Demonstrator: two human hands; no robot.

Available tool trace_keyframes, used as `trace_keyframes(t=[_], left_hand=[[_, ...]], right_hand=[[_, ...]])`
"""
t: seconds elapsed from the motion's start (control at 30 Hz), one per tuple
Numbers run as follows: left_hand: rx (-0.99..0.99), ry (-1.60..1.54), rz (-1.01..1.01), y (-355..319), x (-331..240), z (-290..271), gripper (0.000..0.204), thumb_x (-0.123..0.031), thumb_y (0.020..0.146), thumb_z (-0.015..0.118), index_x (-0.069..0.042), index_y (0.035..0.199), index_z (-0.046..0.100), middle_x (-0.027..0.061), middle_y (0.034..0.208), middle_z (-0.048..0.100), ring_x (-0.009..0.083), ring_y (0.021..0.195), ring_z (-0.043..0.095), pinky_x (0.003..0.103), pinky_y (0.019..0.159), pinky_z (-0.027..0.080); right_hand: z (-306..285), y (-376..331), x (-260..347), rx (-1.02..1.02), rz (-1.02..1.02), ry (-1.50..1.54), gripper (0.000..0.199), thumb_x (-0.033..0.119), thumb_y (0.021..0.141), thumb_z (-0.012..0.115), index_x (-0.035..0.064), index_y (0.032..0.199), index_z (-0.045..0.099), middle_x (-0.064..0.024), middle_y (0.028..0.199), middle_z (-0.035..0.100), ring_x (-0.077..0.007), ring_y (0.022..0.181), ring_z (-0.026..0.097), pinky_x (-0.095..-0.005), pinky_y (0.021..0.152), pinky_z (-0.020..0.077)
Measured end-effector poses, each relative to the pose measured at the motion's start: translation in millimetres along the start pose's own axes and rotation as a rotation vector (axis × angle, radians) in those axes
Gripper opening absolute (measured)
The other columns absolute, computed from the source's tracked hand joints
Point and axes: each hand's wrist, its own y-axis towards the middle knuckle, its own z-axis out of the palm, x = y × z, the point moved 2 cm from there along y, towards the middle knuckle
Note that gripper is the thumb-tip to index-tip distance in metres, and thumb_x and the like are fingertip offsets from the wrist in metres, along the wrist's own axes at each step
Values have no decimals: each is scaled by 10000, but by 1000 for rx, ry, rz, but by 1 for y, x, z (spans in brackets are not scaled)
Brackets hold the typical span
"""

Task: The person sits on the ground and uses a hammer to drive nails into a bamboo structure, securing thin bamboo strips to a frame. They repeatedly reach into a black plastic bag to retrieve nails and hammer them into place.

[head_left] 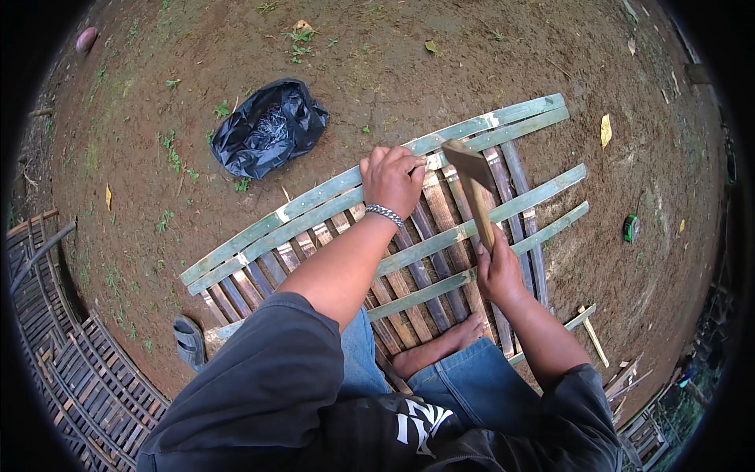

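Beneath me lies a panel of brown and dark bamboo slats (440,212), crossed by long green bamboo strips (314,193). My left hand (391,182) rests on the far pair of strips with its fingers bent and the thumb drawn in. Whatever those fingers pinch, if anything, is hidden or too small to name. In my right hand (501,271) is the wooden handle of a hatchet (480,208). Its broad metal head is raised over the far strips, just right of my left hand. My bare foot (444,346) presses on the slats.
A black plastic bag (236,149) holding many nails (271,126) sits beyond the panel on bare soil. A green tape measure (631,228) lies to the right, a dark sandal (189,342) to the left. More slatted panels (94,385) lie at the lower left.
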Motion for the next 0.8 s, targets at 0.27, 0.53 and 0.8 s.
trace_keyframes(t=[0.27,0.53,0.8], left_hand=[[128,-24,-23,1,2,-6,137,-214,834,752,-163,959,770,-13,1051,683,247,1115,557,417,991,362],[286,511,13,8,28,-16,658,-376,1038,420,-25,1582,300,166,1685,214,319,1580,129,595,1253,70],[246,535,41,8,29,-15,639,-359,1035,427,-29,1573,327,166,1672,249,320,1570,167,601,1247,99]], right_hand=[[-5,-1,3,-28,-48,7,538,54,939,579,31,1453,424,-297,1258,618,-485,1137,618,-498,958,532],[5,2,-10,84,53,-23,537,28,920,595,39,1435,443,-285,1251,623,-484,1082,642,-513,911,547],[0,5,-10,-39,-90,30,516,81,939,591,38,1434,451,-291,1226,635,-484,1066,648,-510,900,552]])
